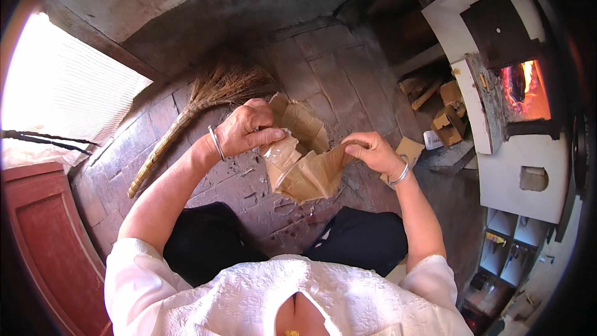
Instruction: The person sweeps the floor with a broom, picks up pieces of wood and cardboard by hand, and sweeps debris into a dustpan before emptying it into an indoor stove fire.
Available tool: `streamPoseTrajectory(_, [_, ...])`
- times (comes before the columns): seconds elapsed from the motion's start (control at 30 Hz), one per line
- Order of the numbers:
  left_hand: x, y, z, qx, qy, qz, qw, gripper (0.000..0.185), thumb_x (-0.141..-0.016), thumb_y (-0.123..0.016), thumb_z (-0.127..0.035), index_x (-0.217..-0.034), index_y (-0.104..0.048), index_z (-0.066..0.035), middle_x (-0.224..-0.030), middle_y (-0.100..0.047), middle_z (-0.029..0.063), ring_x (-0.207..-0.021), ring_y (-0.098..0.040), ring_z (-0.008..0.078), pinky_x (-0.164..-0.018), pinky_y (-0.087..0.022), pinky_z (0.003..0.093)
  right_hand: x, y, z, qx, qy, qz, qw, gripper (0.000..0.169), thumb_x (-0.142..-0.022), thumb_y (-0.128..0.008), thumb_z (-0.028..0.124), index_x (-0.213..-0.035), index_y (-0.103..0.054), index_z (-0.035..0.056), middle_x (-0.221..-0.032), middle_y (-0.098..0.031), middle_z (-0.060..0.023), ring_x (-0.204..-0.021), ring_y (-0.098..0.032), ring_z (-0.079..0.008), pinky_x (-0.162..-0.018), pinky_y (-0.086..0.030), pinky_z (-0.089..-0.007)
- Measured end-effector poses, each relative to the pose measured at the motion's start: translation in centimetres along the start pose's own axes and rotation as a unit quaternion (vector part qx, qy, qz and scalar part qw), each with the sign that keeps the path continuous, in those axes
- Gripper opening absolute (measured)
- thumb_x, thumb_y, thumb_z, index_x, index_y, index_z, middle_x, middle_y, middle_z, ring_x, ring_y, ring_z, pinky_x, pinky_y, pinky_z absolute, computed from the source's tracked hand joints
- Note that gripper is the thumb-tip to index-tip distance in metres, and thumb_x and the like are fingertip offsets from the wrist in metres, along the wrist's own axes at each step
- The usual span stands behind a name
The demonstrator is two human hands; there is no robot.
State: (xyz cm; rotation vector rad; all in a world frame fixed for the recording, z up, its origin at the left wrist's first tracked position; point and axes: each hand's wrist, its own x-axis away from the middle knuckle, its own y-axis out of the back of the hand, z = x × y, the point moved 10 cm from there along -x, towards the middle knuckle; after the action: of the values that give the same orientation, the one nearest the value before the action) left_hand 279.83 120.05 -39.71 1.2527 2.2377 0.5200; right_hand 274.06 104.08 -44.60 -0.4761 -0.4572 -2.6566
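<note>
Both hands hold a crumpled, partly torn piece of brown cardboard [305,172] above the floor, in front of my knees. My left hand [249,126] grips its upper left edge between thumb and curled fingers. At its right edge, my right hand [371,151] pinches a raised flap. The cardboard sags between them and has tape-like shiny patches near the left thumb. Beyond my left hand, a straw broom [175,137] lies on the brick floor, its bristles close to the cardboard. A flat cardboard piece [410,150] is beside my right wrist.
At the right, a fire [526,88] burns in the open mouth of a white stove [517,177]. Small cardboard boxes [447,125] and wood pieces [426,93] lie beside it. A red wooden panel [51,224] stands at the left. Debris is scattered over the floor [233,186].
</note>
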Motion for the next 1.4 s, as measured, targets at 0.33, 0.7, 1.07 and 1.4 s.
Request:
streamPoseTrajectory(0.33, [2.8, 2.2, 9.1, 0.186, 0.234, -0.164, 0.94, 0.028, -0.085, -0.053, -0.024, -0.07, -0.055, -0.001, -0.06, -0.046, -0.0019, -0.057, -0.042, 0.0055, -0.049, -0.036, 0.0242, -1.1, -0.8, -2.1, 0.073, -0.021, 0.09, 0.993, 0.033, -0.072, -0.061, 0.012, -0.102, -0.056, -0.0002, -0.09, -0.061, -0.0072, -0.086, -0.056, -0.0123, -0.076, -0.044, -0.0251])
streamPoseTrajectory(0.7, [0.1, 1.6, 4.3, -0.086, 0.186, -0.163, 0.965, 0.038, -0.083, -0.05, -0.031, -0.06, -0.053, -0.001, -0.06, -0.053, 0.0154, -0.057, -0.053, 0.0338, -0.052, -0.042, 0.04, -3.3, -7.5, 3.7, -0.112, 0.022, 0.124, 0.986, 0.043, -0.071, -0.069, 0.031, -0.096, -0.05, 0.0009, -0.083, -0.057, -0.0029, -0.08, -0.051, -0.009, -0.071, -0.043, -0.0255])
streamPoseTrajectory(1.07, [0.0, 1.3, 7.7, -0.214, 0.304, -0.069, 0.926, 0.041, -0.085, -0.045, -0.036, -0.064, -0.058, -0.002, -0.062, -0.055, 0.0196, -0.063, -0.055, 0.0351, -0.057, -0.043, 0.0416, -3.5, -5.9, 4.3, -0.147, 0.059, 0.008, 0.987, 0.019, -0.078, -0.058, 0.011, -0.091, -0.048, 0.0021, -0.074, -0.051, 0.0027, -0.07, -0.045, -0.004, -0.059, -0.041, -0.022])
streamPoseTrajectory(1.4, [1.1, 3.2, 9.9, -0.224, 0.306, -0.13, 0.916, 0.044, -0.084, -0.046, -0.037, -0.059, -0.058, -0.002, -0.06, -0.055, 0.0201, -0.06, -0.054, 0.036, -0.055, -0.043, 0.0417, -3.5, -4.5, 6.9, 0.006, 0.14, -0.062, 0.988, 0.015, -0.077, -0.057, 0.011, -0.078, -0.044, 0.0037, -0.054, -0.045, -0.0031, -0.053, -0.04, -0.0058, -0.047, -0.037, -0.0275])
